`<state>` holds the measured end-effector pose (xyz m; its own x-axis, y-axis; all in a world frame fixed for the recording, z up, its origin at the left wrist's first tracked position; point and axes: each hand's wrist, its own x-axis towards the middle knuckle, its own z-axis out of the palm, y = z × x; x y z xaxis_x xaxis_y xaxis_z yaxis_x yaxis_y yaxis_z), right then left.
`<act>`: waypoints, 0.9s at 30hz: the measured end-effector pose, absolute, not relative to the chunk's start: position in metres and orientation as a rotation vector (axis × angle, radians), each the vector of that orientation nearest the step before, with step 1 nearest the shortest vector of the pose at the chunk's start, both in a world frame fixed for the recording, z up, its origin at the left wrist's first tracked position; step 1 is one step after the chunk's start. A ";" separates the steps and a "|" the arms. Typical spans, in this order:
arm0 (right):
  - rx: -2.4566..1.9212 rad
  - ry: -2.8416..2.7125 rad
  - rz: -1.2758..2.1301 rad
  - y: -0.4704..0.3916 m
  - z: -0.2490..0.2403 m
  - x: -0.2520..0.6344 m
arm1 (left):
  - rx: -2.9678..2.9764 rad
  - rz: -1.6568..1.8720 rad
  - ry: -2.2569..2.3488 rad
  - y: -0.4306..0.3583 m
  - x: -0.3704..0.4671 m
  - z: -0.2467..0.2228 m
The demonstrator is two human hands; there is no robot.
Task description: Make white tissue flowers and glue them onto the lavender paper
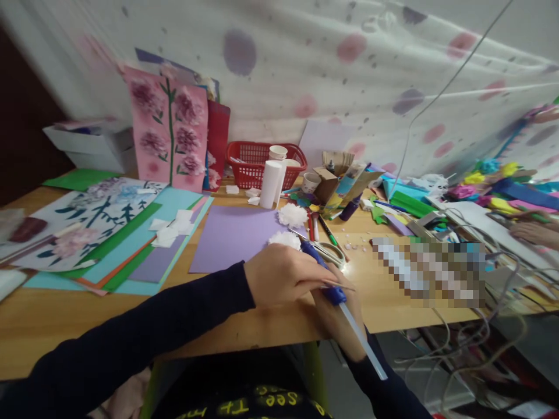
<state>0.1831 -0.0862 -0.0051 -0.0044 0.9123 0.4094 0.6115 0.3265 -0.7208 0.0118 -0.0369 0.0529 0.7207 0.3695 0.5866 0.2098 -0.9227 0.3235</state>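
My right hand (338,311) is wrapped round a blue hot glue gun (314,254), whose nozzle points away from me. A long translucent glue stick (364,342) sticks out of its back end towards my right forearm. My left hand (279,274) is closed with its fingers reaching across to the gun; what they pinch is hidden. Just beyond my left knuckles a white paper flower (283,239) shows in part, and I cannot tell whether it is held. Another white paper flower (292,215) lies on the purple sheet (231,235). Scissors (329,254) lie beside the gun.
Two white rolls (271,185) stand before a red basket (248,169). A pink flower picture (144,125) leans at the back left, near coloured paper sheets (144,267). Cables (476,337) hang at the right, where another person's hand (530,230) rests.
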 end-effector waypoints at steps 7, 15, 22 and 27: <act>-1.360 -1.720 0.435 -0.086 -0.005 0.183 | 2.955 1.008 0.483 -0.037 0.010 0.049; -1.329 -1.716 0.378 -0.088 -0.004 0.188 | 3.025 1.203 0.611 -0.050 0.018 0.038; -1.361 -1.672 0.341 -0.091 0.001 0.186 | 2.956 1.380 0.640 -0.053 0.024 0.041; -1.449 -1.669 0.231 -0.089 0.004 0.184 | 2.713 1.455 0.647 -0.056 0.017 0.064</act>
<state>0.1836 -0.0894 0.0045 0.0764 0.8695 0.4881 0.7039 0.2997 -0.6440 0.0175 -0.0556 0.0642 0.4876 0.3530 0.7985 0.3569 -0.9153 0.1867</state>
